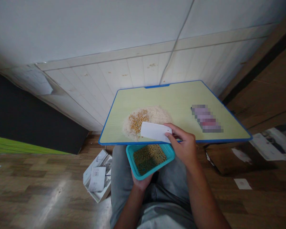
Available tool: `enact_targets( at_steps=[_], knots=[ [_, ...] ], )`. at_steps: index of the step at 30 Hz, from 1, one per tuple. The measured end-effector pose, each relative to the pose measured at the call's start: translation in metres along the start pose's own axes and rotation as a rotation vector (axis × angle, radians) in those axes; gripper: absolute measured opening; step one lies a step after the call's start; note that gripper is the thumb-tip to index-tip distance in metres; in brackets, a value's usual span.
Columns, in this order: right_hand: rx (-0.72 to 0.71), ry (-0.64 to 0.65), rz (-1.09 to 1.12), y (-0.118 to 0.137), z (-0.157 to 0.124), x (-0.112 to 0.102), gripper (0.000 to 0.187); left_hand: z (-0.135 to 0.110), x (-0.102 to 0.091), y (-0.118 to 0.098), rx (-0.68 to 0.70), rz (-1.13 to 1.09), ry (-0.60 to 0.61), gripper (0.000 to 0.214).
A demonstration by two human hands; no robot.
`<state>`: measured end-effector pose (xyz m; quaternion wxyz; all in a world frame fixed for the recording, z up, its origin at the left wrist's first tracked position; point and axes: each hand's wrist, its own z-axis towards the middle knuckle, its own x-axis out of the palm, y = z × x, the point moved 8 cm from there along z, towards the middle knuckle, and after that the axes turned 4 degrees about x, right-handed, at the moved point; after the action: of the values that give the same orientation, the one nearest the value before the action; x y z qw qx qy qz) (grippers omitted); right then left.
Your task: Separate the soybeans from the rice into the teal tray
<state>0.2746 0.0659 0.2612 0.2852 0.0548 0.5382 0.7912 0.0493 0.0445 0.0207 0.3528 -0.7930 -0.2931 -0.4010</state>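
Note:
My right hand (181,140) pinches a flat white card-like scraper (154,131) with a small hole near its held end. The scraper is over the near edge of a pale green table (181,95) with a blue rim. At its far end lie round tan beans (137,121), spread on a pile of pale grains that look like rice (158,113). Below the table edge, my left hand (142,182) supports a turquoise plastic basket (131,162) from underneath, its fingers mostly hidden. Inside the basket is a layer of similar round beans (150,157).
A blurred-out flat rectangular item (206,118) lies on the table's right side. An open white box with papers (97,179) stands on the wooden floor at left. A brown carton (238,159) is under the table at right. The white panelled wall (109,76) is behind.

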Motion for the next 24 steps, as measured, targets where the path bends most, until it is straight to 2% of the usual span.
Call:
enact_targets(
  at_steps=[4,17,24],
  knots=[
    [-0.016,0.038,0.024,0.0,0.001,0.002,0.034,-0.003,0.003,-0.002,0.016,-0.063,-0.111,0.072],
    [-0.055,0.081,0.056,0.007,0.001,0.008,0.034,-0.011,0.018,-0.006,0.028,0.04,-0.179,0.069],
    [-0.052,0.085,0.072,0.007,0.001,0.007,0.034,-0.01,0.018,-0.006,0.032,0.025,-0.163,0.068]
  ],
)
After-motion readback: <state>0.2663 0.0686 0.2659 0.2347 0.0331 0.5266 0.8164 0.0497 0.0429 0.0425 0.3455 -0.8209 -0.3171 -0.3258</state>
